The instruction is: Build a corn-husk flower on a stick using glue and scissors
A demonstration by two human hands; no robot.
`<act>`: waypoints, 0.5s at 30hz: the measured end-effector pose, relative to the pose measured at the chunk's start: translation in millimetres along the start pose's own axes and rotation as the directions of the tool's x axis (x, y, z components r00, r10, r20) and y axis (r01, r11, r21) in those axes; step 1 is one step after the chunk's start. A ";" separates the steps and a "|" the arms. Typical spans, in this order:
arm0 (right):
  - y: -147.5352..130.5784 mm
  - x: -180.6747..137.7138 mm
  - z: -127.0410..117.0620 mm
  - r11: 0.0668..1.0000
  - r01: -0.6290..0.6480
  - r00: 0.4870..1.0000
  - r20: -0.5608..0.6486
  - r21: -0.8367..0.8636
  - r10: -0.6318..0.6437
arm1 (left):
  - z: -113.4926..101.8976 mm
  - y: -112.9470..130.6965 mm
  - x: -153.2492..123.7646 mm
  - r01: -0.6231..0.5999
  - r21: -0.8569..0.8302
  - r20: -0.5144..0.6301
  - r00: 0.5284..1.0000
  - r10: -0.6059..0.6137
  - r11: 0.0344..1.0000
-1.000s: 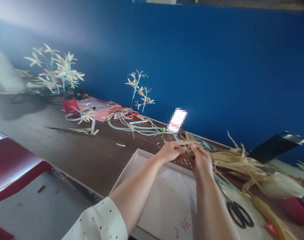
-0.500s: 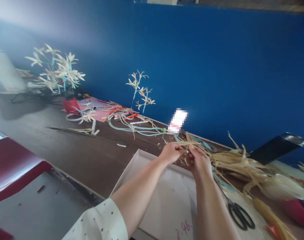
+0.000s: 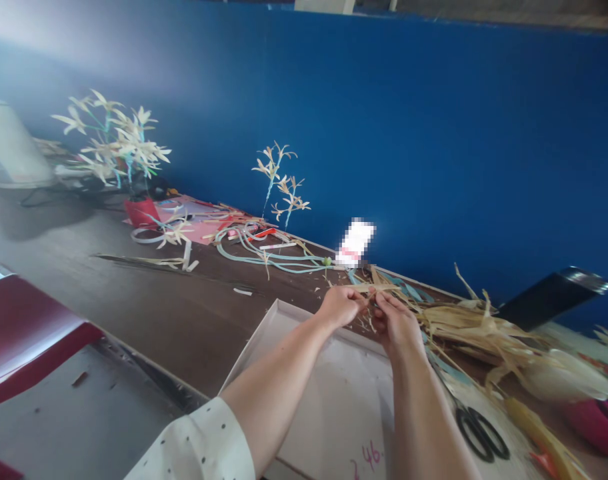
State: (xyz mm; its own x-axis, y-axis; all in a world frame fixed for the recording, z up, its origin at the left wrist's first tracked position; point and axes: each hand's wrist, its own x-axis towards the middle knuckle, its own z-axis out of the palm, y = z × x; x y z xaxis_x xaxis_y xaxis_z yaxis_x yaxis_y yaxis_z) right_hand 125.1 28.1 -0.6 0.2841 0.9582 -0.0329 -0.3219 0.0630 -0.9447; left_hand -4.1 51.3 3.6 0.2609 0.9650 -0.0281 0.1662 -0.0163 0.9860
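My left hand and my right hand are close together above the far edge of a shallow white box lid. Both are closed in a pinch, thumb against fingers, with fingertips almost meeting. What lies between the fingertips is too small to make out. A pale strip of dried husk shows just behind the fingers; whether it is held is unclear. Right of my right hand lies a bundle of dried corn husks. Black-handled scissors rest beside my right forearm.
Husk flowers in a red pot stand at the back left. Two flower stems are upright by the blue wall. Pale blue tubing lies coiled near a blurred-out phone-like object. A black cylinder leans at the right.
The hands have stayed in place, with fingertips slightly shifted and a small gap opening between them. Everything around them is still.
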 end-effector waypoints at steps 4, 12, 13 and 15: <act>0.1 -0.7 -0.5 1.000 -0.001 1.000 -0.007 -0.008 0.001 | 0.6 -0.7 0.8 -0.005 0.003 -0.008 1.000 0.005 1.000; -1.5 -3.2 1.5 1.000 -0.022 0.999 -0.046 -0.008 0.022 | 1.7 -2.1 0.3 -0.015 0.016 -0.026 1.000 0.016 1.000; -1.2 -3.0 1.5 1.000 -0.022 0.998 -0.051 -0.005 0.022 | 1.7 -1.8 -0.1 -0.018 0.022 -0.028 0.999 0.019 1.000; -0.5 -2.3 1.0 1.000 -0.017 0.998 -0.064 -0.010 0.016 | 1.7 -1.0 -1.0 -0.025 0.035 -0.032 0.999 0.026 0.999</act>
State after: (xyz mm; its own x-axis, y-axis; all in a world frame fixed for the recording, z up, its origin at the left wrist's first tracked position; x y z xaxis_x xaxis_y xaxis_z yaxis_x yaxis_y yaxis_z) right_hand 123.7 26.2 0.3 0.3363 0.9392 -0.0691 -0.3177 0.0441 -0.9472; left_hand -2.9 49.9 2.4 0.2348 0.9720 0.0027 0.1925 -0.0493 0.9801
